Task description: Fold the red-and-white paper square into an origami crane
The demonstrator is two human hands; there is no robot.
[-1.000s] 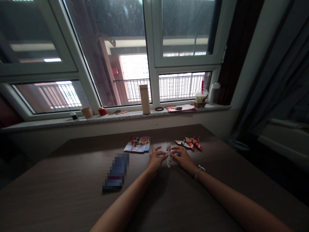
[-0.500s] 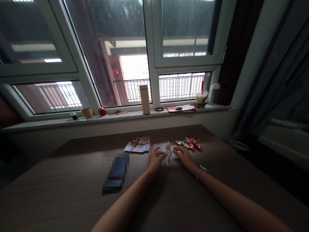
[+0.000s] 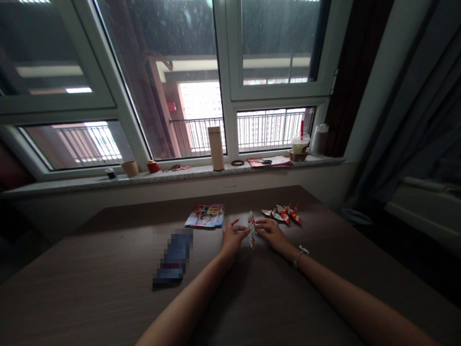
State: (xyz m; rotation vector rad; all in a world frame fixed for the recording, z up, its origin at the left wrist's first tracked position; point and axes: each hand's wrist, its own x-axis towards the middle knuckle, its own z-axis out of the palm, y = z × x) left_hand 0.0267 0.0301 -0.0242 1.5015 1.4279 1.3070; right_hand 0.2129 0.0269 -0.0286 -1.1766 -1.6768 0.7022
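A: Bright or dim?
B: Dim indoors. Lit from the window (image 3: 227, 72) ahead, cool and greyish.
A: Any glare?
B: Washed nearly white behind the balcony railing (image 3: 273, 129); hazy with smears on the upper glass (image 3: 180, 24).
A: And shadows?
B: Soft and faint on the table (image 3: 108, 269), deepest between the forearms (image 3: 190, 298) (hardly an edge to trace). Almost black at lower right, beneath the curtain (image 3: 410, 96).
A: Sharp enough?
B: Fairly, along the sill (image 3: 194, 173). Too small and soft at the folded paper (image 3: 251, 231) for fine detail. Slanted and stretched toward the sides; broken into coarse blocks over the dark oblong object (image 3: 175, 257).
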